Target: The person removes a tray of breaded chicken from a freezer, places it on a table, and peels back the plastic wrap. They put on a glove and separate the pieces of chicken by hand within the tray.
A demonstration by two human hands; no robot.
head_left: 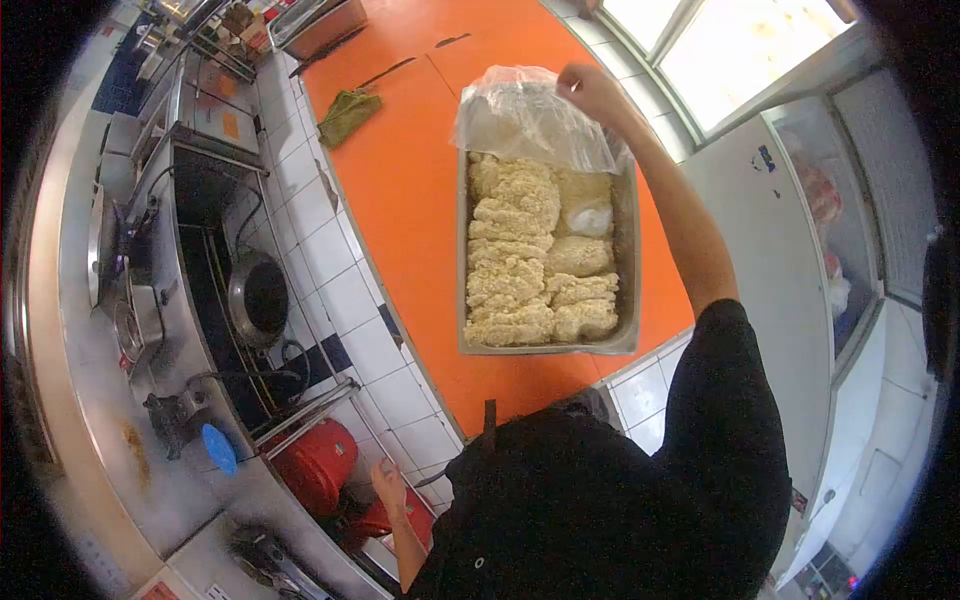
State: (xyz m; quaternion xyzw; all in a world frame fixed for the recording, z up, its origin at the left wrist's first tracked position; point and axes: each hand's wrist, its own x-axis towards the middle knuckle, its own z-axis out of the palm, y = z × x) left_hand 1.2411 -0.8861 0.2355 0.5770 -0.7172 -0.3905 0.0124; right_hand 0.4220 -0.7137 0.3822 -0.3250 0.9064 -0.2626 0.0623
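Head cam: R hand (590, 88), upper ctr, pinches plastic sheet (535, 130) partly over metal tray (629, 270) w/ breaded pieces (510, 255), mid-frame; L hand (389, 484), lower L, loosely spread.

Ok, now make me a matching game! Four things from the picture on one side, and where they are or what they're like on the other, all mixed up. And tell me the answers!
Things:
1. Plastic sheet
2. Metal tray
3. Cloth
4. Left hand

Clues:
A. Low down, near a red container
B. Green, crumpled on the orange table
C. See-through, by the right hand
D. Holding pale, lumpy pieces

Right pairs: 1-C, 2-D, 3-B, 4-A
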